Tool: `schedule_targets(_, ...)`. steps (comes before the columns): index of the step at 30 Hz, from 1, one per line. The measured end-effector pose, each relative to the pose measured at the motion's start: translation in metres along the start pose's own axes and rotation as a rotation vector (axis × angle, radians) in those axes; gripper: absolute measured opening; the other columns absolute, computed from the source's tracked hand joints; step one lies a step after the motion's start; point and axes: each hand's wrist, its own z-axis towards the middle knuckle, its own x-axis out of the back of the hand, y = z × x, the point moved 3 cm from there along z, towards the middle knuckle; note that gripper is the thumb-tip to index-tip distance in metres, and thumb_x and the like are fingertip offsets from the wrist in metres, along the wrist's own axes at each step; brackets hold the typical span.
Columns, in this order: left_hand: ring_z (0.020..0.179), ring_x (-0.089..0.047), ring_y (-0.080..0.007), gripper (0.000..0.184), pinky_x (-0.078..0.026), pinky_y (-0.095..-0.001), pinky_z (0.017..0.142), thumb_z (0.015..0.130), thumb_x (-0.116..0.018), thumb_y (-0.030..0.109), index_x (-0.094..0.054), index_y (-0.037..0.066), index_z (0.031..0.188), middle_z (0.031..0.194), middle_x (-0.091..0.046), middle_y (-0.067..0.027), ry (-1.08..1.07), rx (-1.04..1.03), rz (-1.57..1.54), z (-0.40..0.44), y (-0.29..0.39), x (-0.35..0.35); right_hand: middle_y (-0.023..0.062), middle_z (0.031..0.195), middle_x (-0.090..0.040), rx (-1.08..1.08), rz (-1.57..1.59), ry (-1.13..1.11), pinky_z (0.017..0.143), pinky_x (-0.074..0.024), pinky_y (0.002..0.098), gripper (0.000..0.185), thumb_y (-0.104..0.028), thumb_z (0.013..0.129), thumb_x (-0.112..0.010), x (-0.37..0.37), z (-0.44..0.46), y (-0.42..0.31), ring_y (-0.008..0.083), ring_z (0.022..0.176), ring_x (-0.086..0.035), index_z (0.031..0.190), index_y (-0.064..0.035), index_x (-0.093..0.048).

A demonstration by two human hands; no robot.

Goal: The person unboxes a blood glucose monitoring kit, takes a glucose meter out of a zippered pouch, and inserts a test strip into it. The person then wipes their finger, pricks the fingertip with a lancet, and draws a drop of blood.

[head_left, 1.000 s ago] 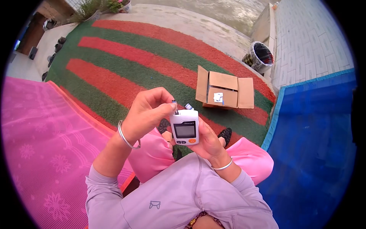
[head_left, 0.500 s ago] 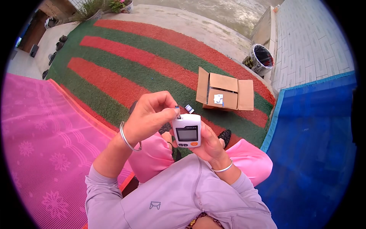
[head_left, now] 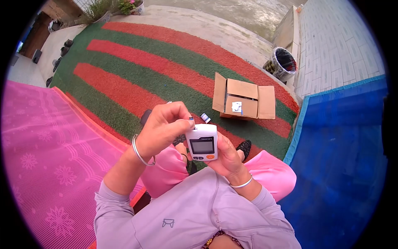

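A white blood glucose meter with a grey screen and an orange button rests in my right hand, whose fingers are closed round its right side and back. The screen shows no figures that I can read. My left hand pinches a small dark-tipped test strip between thumb and forefinger. The strip stands at the slot on the meter's top edge; how deep it sits there I cannot tell. Below and beyond the meter, a small white-and-blue vial lies on the striped mat.
An open cardboard box stands on the red-and-green mat, with small white packets on its flap. Farther right is a lined bin by the wall. Pink fabric lies left, blue fabric right.
My left hand and the meter have shifted very slightly to the left. Less of the strip shows between the fingertips and the meter's top. The grips stay the same.
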Motion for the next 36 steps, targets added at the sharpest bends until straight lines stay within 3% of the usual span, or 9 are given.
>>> schedule_targets(5, 0.066, -0.053, -0.0065, 0.008, -0.045, -0.0219, 0.06, 0.079, -0.059, 0.007, -0.055, 0.0, 0.076, 0.072, -0.056, -0.0008, 0.021, 0.002, -0.135, 0.0, -0.003, -0.002, 0.0169, 0.12, -0.049, 0.022, 0.002, -0.012, 0.085, -0.0455, 0.0416, 0.069, -0.05, 0.083, -0.052, 0.003, 0.003, 0.001, 0.0273, 0.107, -0.051, 0.13, -0.0034, -0.033)
schedule_targets(9, 0.074, -0.052, -0.0068, 0.043, -0.044, -0.0206, 0.067, 0.079, -0.06, 0.008, -0.047, -0.002, 0.119, 0.08, -0.054, 0.0004, 0.028, -0.058, -0.17, 0.006, -0.007, 0.024, 0.0152, 0.126, -0.045, 0.041, 0.056, -0.021, 0.091, -0.043, 0.0463, 0.066, -0.049, 0.085, -0.048, 0.008, 0.012, -0.004, 0.0303, 0.116, -0.046, 0.132, -0.0057, -0.033)
schedule_targets(12, 0.07, -0.051, -0.0062, 0.039, -0.042, -0.0196, 0.066, 0.082, -0.058, 0.014, -0.05, -0.001, 0.117, 0.077, -0.055, 0.0004, 0.136, -0.091, -0.078, 0.008, -0.02, 0.061, 0.0137, 0.128, -0.044, 0.068, 0.087, 0.015, 0.092, -0.041, 0.0491, 0.059, -0.046, 0.088, -0.043, 0.036, 0.025, 0.002, 0.0281, 0.117, -0.044, 0.13, -0.0055, -0.036)
schedule_targets(16, 0.069, -0.052, -0.0071, 0.029, -0.044, -0.0212, 0.063, 0.084, -0.055, 0.018, -0.055, 0.001, 0.108, 0.077, -0.057, -0.0009, 0.234, 0.134, -0.057, 0.011, -0.093, 0.103, 0.0139, 0.128, -0.044, 0.057, 0.096, 0.172, 0.092, -0.0412, 0.0488, 0.057, -0.045, 0.089, -0.041, 0.088, 0.037, 0.028, 0.0274, 0.117, -0.044, 0.13, -0.0055, -0.036)
schedule_targets(20, 0.073, -0.059, -0.0108, 0.027, -0.047, -0.0217, 0.066, 0.085, -0.054, 0.012, -0.053, 0.0, 0.109, 0.083, -0.06, -0.0044, 0.079, 0.38, -0.214, 0.011, -0.166, 0.092, 0.008, 0.114, -0.054, 0.029, 0.213, 0.309, 0.086, -0.0457, 0.041, 0.041, -0.037, 0.093, -0.04, 0.114, 0.055, 0.053, 0.0222, 0.103, -0.054, 0.121, -0.0073, -0.044)
schedule_targets(24, 0.083, -0.06, -0.0138, 0.032, -0.048, -0.0235, 0.07, 0.087, -0.053, 0.015, -0.05, -0.002, 0.114, 0.1, -0.06, -0.0091, -0.041, 0.327, -0.302, 0.027, -0.208, 0.071, 0.0084, 0.111, -0.056, -0.061, 0.145, 0.204, 0.085, -0.0468, 0.0376, 0.038, -0.035, 0.094, -0.038, 0.131, 0.097, 0.073, 0.0208, 0.099, -0.057, 0.117, -0.0063, -0.046)
schedule_targets(29, 0.084, -0.058, -0.013, 0.025, -0.048, -0.0261, 0.075, 0.086, -0.054, 0.01, -0.054, -0.002, 0.108, 0.097, -0.06, -0.0085, 0.144, 0.354, -0.435, 0.026, -0.28, 0.086, 0.0076, 0.107, -0.056, -0.172, 0.111, 0.302, 0.084, -0.0473, 0.0353, 0.037, -0.033, 0.095, -0.037, 0.158, 0.128, 0.115, 0.0176, 0.096, -0.056, 0.116, -0.0048, -0.046)
schedule_targets(36, 0.078, -0.059, -0.0129, 0.018, -0.049, -0.0265, 0.071, 0.085, -0.052, 0.005, -0.055, -0.003, 0.1, 0.09, -0.061, -0.0073, 0.319, 0.376, -0.481, 0.014, -0.332, 0.093, 0.0063, 0.104, -0.056, -0.248, 0.068, 0.359, 0.08, -0.0496, 0.0342, 0.032, -0.031, 0.095, -0.038, 0.18, 0.137, 0.146, 0.0166, 0.092, -0.058, 0.113, -0.0058, -0.047)
